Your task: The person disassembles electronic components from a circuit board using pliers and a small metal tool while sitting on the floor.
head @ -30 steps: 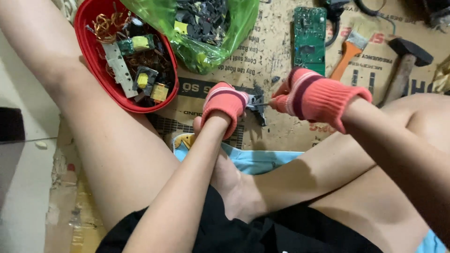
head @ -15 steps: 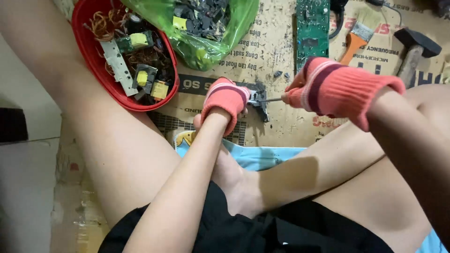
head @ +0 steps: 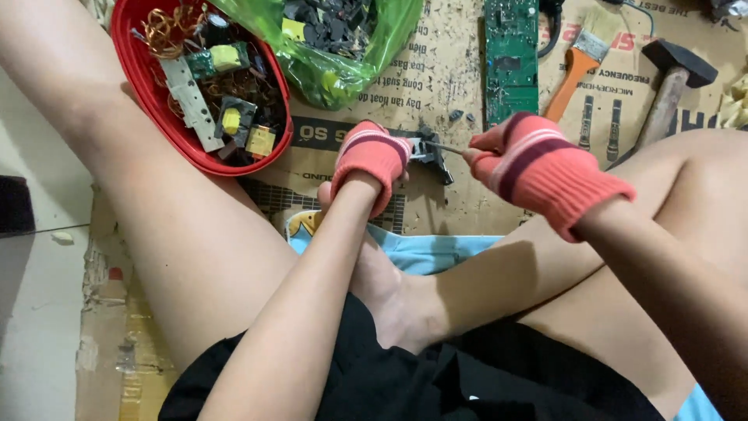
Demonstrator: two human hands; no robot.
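Observation:
My left hand (head: 372, 162), in a coral knit glove, grips a small dark electronic part (head: 431, 151) and holds it just above the cardboard. My right hand (head: 523, 158), in a matching glove, pinches a thin metal tool (head: 446, 146) whose tip touches that part from the right. Both hands meet over the cardboard (head: 436, 86) between my bare legs. What exactly the part is stays partly hidden by the left glove.
A red bowl (head: 148, 101) of copper coils and salvaged components sits at upper left. Beside it lies a green plastic bag (head: 343, 66) of dark parts. A green circuit board (head: 510, 54), an orange-handled brush (head: 575, 68) and a hammer (head: 672, 86) lie further right.
Both hands have stayed together on the part while the view shifted slightly; the right hand sits a little more to the right and the tool's tip remains against the part.

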